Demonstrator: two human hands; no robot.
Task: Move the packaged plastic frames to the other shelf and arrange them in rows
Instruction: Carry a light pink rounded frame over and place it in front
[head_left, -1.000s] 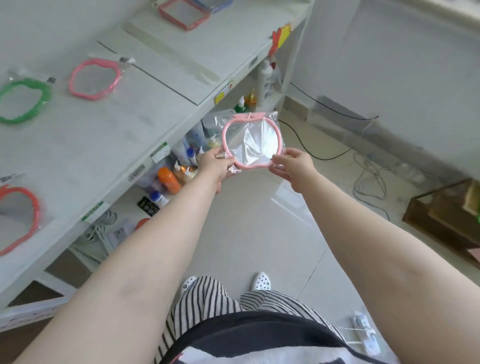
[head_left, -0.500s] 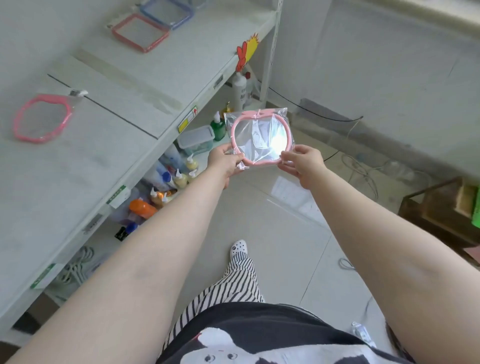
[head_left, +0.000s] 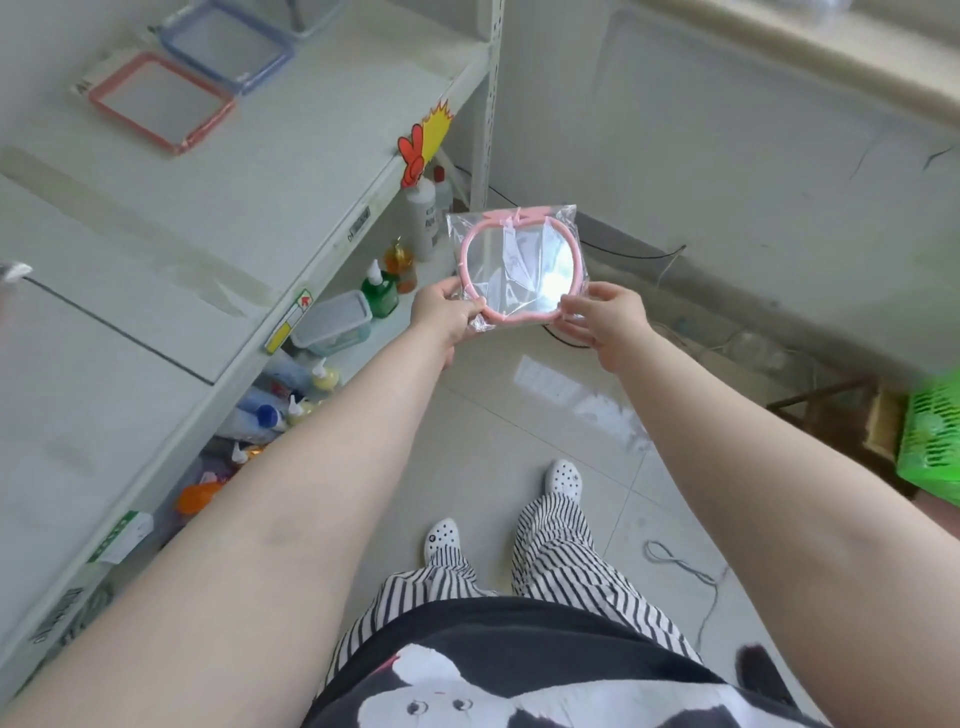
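A pink rounded plastic frame (head_left: 471, 243) in a clear bag is held up in front of me, over the floor and to the right of the white shelf (head_left: 218, 208). My left hand (head_left: 445, 315) pinches its lower left edge. My right hand (head_left: 608, 318) pinches its lower right corner. On the shelf top at the far left lie a red square frame (head_left: 161, 102) and a blue square frame (head_left: 226, 51), both packaged and side by side.
The lower shelf holds a clear lidded box (head_left: 332, 325), a green bottle (head_left: 379, 291) and several glue bottles. A white upright post (head_left: 488, 104) ends the shelf. A green basket (head_left: 932, 441) on a wooden stand sits at right. Cables lie on the tiled floor.
I have turned and stepped to the right along the shelf. The round pink and green frames have left the view. Both hands keep hold of the pink frame.
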